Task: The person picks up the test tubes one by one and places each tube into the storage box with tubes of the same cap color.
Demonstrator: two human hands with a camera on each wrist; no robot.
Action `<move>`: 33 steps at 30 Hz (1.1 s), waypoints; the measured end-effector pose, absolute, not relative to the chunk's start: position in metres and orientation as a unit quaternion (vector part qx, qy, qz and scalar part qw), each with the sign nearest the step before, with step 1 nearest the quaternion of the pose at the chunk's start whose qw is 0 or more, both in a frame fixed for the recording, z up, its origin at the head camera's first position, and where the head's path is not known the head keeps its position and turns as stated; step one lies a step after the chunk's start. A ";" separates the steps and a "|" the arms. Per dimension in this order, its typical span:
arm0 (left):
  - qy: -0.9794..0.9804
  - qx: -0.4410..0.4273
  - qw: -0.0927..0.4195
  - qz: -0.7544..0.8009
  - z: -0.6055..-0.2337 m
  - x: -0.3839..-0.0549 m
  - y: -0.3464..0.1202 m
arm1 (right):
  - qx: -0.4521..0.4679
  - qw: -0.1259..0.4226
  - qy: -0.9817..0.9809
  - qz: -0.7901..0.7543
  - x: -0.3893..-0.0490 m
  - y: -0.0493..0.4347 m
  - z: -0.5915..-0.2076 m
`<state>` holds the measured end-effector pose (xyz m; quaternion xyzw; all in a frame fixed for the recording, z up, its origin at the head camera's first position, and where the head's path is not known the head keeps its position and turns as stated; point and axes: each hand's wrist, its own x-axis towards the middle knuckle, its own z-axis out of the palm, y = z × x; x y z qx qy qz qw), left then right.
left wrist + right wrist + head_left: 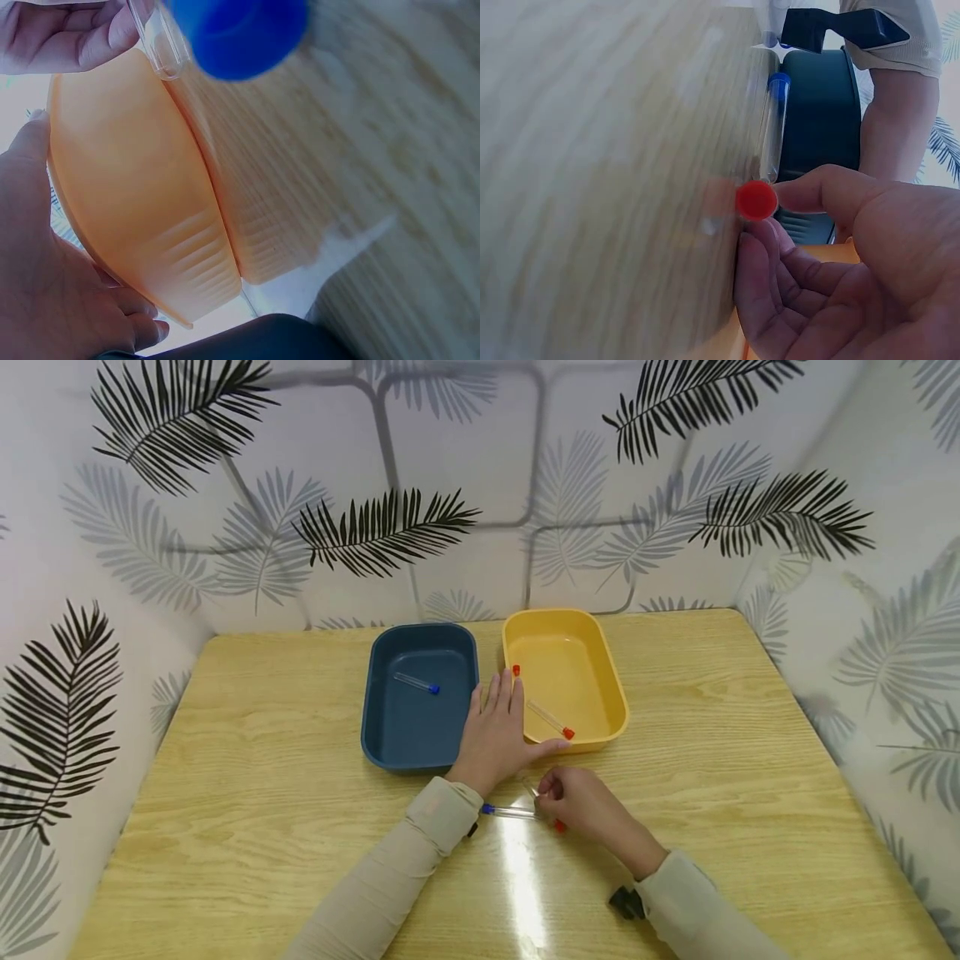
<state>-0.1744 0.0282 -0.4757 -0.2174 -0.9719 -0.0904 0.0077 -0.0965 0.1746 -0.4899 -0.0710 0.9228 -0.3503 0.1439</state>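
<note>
My left hand (491,739) lies with spread fingers across the near left rim of the yellow bin (562,652), its thumb along the near edge. The right hand (585,802) pinches a clear test tube with a red cap (756,200) between thumb and fingers, low over the table. Just left of those fingers, a test tube with a blue cap (513,812) lies on the wood. Inside the yellow bin is a red-capped test tube (549,718); another red cap (517,670) shows by its left wall, the rest hidden behind my left fingers.
A dark blue bin (408,731) stands left of the yellow one, holding a blue-capped test tube (416,683). Both bins sit toward the back of the wooden table (262,760). Leaf-patterned walls (465,468) enclose the table behind and at the sides.
</note>
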 end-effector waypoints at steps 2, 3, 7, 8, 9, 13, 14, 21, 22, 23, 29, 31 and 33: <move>-0.972 -0.217 0.010 -0.091 -0.476 -0.174 0.028 | -0.063 0.146 0.923 -0.350 -0.097 0.175 -0.491; -0.972 -0.218 0.012 -0.092 -0.477 -0.174 0.029 | -0.060 0.146 0.924 -0.349 -0.097 0.174 -0.492; -0.971 -0.218 0.014 -0.095 -0.477 -0.174 0.029 | -0.050 0.144 0.927 -0.344 -0.097 0.173 -0.492; -0.971 -0.218 0.013 -0.095 -0.477 -0.174 0.029 | -0.051 0.142 0.928 -0.339 -0.097 0.173 -0.492; -0.971 -0.217 0.012 -0.095 -0.477 -0.174 0.029 | -0.052 0.140 0.930 -0.337 -0.097 0.172 -0.492; -0.972 -0.215 0.007 -0.093 -0.477 -0.175 0.029 | -0.053 0.137 0.934 -0.325 -0.097 0.171 -0.491; -0.972 -0.215 0.006 -0.091 -0.477 -0.175 0.029 | -0.053 0.137 0.935 -0.323 -0.097 0.171 -0.491; -0.973 -0.214 0.007 -0.089 -0.478 -0.175 0.029 | -0.056 0.137 0.935 -0.323 -0.097 0.171 -0.493; -0.973 -0.214 0.008 -0.089 -0.479 -0.175 0.029 | -0.056 0.138 0.934 -0.326 -0.097 0.171 -0.494; -0.973 -0.214 0.008 -0.090 -0.479 -0.175 0.029 | -0.055 0.140 0.932 -0.330 -0.097 0.172 -0.494; -0.972 -0.216 0.012 -0.092 -0.478 -0.175 0.029 | -0.063 0.151 0.915 -0.369 -0.098 0.177 -0.496; -0.972 -0.216 0.013 -0.092 -0.478 -0.174 0.029 | -0.076 0.151 0.908 -0.383 -0.097 0.180 -0.497; -0.972 -0.216 0.013 -0.091 -0.478 -0.174 0.029 | -0.088 0.153 0.902 -0.393 -0.097 0.183 -0.498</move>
